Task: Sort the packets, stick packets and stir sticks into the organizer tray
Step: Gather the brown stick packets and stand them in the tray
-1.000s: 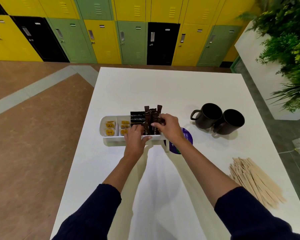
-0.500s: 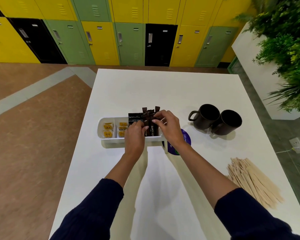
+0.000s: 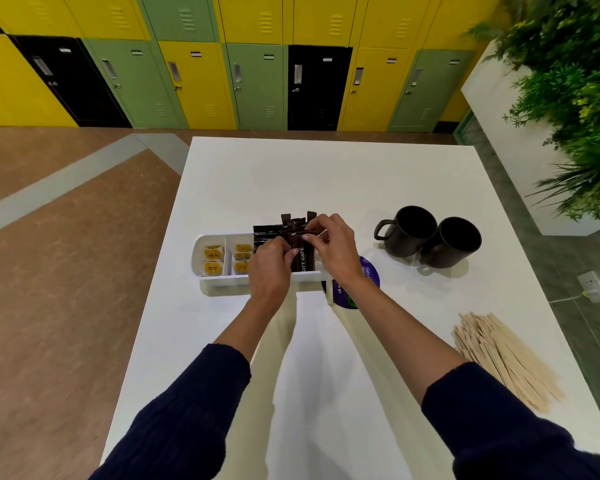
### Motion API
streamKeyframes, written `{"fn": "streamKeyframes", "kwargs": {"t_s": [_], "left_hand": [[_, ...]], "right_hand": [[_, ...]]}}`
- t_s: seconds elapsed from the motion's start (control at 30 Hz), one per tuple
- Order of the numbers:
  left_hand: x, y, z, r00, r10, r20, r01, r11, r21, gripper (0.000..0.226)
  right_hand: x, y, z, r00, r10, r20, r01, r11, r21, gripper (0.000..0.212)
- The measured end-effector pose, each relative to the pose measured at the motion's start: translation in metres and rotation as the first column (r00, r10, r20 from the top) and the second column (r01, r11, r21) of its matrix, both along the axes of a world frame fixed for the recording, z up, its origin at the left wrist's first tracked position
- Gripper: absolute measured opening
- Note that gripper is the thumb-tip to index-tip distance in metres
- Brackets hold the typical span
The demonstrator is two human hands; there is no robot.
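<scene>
Evidently the left hand [image 3: 270, 270] and right hand [image 3: 334, 249] pinch the brown stick packets [image 3: 302, 259] mid-frame, seemingly to square them upright in the organizer tray [image 3: 197, 259].

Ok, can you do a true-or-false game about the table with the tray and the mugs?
1. The wooden stir sticks are already in the organizer tray. False: they lie in a heap on the table, outside the tray.
2. The left hand and the right hand are both at the brown stick packets standing in the tray. True.
3. Two dark mugs stand on the table. True.
4. The yellow tea packets are at the tray's right end. False: they sit in its left-end compartments.
</scene>
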State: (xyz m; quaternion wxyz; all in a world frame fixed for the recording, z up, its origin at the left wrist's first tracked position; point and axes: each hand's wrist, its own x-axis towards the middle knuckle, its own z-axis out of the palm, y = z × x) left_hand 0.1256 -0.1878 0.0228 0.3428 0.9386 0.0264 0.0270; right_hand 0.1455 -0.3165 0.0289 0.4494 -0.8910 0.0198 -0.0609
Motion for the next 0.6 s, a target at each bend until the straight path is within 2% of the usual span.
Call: {"fn": "streamKeyframes", "kwargs": {"t_s": [0.13, 0.3, 0.47, 0.6], "left_hand": [[-0.005, 0.003, -0.002, 0.999, 0.01, 0.037, -0.009, 1.0, -0.027, 0.017], [-0.03, 0.001, 0.0, 0.99, -0.022, 0.139, 0.025, 0.999, -0.02, 0.015], [-0.062, -0.024, -0.008, 0.976, -0.194, 0.094, 0.199, 0.979, -0.04, 0.013], [-0.081, -0.063, -0.012, 0.906, -0.421, 0.046, 0.421, 0.907, 0.005, 0.014]], "right_hand": [[-0.006, -0.006, 0.004, 0.999, -0.043, 0.013, 0.042, 0.994, 0.097, 0.019], [-0.03, -0.025, 0.01, 0.987, -0.139, 0.075, 0.129, 0.984, 0.123, 0.012], [-0.079, -0.058, 0.002, 0.989, -0.141, 0.05, 0.14, 0.99, 0.02, 0.01], [-0.121, -0.093, -0.003, 0.979, -0.202, -0.016, 0.201, 0.979, -0.01, 0.009]]}}
